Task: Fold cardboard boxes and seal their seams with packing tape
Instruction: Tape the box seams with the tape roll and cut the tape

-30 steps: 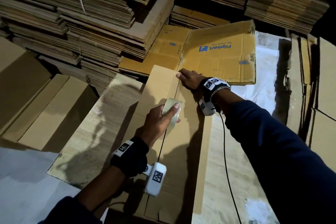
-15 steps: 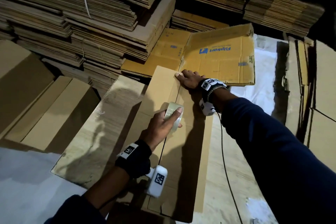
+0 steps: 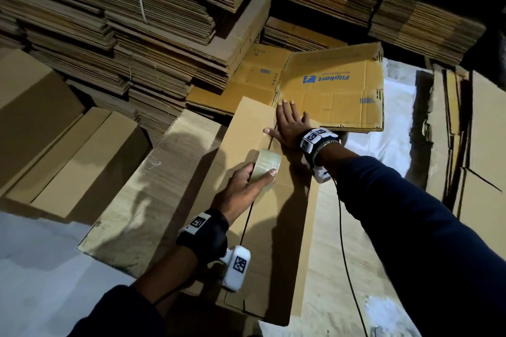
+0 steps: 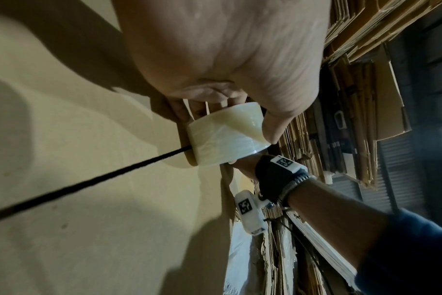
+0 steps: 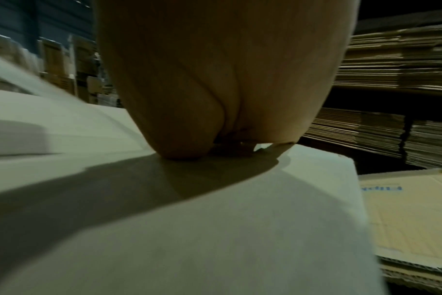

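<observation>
A long brown cardboard box (image 3: 276, 241) lies in front of me with its top flaps closed and a dark centre seam (image 3: 246, 224) running along it. My left hand (image 3: 246, 186) grips a roll of clear packing tape (image 3: 267, 164) standing on the seam near the box's middle. The left wrist view shows the tape roll (image 4: 227, 135) held between thumb and fingers on the box (image 4: 88, 179). My right hand (image 3: 287, 126) lies flat with straight fingers on the far end of the box, pressing the tape over the seam. In the right wrist view the palm (image 5: 215, 89) presses on the box top (image 5: 215, 229).
Tall stacks of flattened cardboard (image 3: 137, 22) rise behind and to the left. A flattened printed box (image 3: 334, 90) lies just beyond the far end. Folded boxes (image 3: 68, 159) stand at left, upright cardboard sheets (image 3: 465, 131) at right. A black cable (image 3: 345, 254) trails from my right wrist.
My left hand has pulled the tape roll back along the seam toward me. My right hand went from fingertips on the far edge to lying flat on the box end.
</observation>
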Motion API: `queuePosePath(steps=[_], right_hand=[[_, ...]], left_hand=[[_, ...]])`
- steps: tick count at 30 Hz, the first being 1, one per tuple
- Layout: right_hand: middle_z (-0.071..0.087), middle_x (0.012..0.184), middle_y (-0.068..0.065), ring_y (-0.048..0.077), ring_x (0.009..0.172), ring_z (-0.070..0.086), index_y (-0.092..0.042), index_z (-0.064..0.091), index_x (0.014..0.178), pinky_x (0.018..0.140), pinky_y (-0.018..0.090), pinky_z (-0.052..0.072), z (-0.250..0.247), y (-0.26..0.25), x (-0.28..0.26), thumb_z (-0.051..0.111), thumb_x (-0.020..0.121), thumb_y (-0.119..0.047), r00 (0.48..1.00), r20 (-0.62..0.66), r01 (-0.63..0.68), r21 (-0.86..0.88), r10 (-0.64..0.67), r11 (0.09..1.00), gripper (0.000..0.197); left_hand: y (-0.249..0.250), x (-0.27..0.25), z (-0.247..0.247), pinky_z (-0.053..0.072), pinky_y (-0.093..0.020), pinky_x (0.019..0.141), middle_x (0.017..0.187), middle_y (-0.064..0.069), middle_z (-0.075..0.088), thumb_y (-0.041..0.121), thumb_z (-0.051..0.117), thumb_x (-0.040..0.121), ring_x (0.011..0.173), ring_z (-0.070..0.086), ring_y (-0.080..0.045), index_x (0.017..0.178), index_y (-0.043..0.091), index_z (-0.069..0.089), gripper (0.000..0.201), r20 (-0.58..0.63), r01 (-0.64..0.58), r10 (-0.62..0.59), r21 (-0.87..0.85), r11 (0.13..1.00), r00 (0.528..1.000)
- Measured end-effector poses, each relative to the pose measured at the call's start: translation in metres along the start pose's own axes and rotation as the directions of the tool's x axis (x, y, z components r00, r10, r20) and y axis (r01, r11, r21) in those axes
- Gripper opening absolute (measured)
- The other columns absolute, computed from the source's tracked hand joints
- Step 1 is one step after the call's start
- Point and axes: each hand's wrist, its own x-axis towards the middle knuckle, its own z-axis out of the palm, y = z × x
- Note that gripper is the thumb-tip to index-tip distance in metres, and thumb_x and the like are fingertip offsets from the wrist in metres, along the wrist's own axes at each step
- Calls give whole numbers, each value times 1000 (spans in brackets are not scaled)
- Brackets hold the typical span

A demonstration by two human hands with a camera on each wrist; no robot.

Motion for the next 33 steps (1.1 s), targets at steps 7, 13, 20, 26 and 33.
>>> queuePosePath(steps=[7, 13, 20, 26, 33], right_hand=[[-17, 172, 7, 26, 159, -15, -14, -10, 164, 125, 63, 5, 12, -3, -28, 7, 92, -80, 979, 34, 200, -12, -200, 980, 100], [-16, 173, 4, 23, 159, -14, -15, -8, 165, 126, 61, 4, 12, -1, -23, 13, 93, -84, 981, 50, 187, -16, -186, 982, 101], [-15, 172, 7, 22, 159, -10, -12, -9, 164, 126, 59, 2, 12, -20, -60, 15, 99, -76, 973, 84, 216, 12, -216, 976, 94], [-17, 172, 6, 22, 160, -10, -12, -13, 164, 126, 59, 5, 25, -20, -84, 9, 96, -75, 965, 94, 255, -111, -246, 960, 96], [-8, 174, 4, 20, 160, -4, -14, -6, 165, 125, 60, 11, 19, -28, -85, 0, 89, -87, 979, 52, 200, -65, -197, 978, 106]], left_hand=[[-5, 1, -4, 54, -47, 103, 109, 3, 78, 53, 69, 96, 107, 72, -19, 122, 27, 71, 37, 39, -5, 2, 75, 997, 999], [-17, -30, -3, 60, -43, 89, 98, 0, 80, 52, 70, 96, 95, 76, -22, 109, 19, 76, 36, -30, 0, 4, 126, 992, 1000], [-15, -29, -7, 57, -56, 94, 94, 1, 80, 77, 65, 87, 93, 76, -24, 105, 26, 78, 56, -5, 4, -3, 164, 986, 1000], [-18, -37, -6, 58, -45, 88, 94, 3, 81, 62, 67, 93, 87, 75, -16, 106, 22, 77, 43, 15, 23, -26, 163, 986, 1000], [-15, -71, -6, 49, -24, 65, 77, 12, 78, 62, 60, 98, 70, 70, -5, 85, 16, 76, 50, -57, -30, 53, 341, 939, 997]])
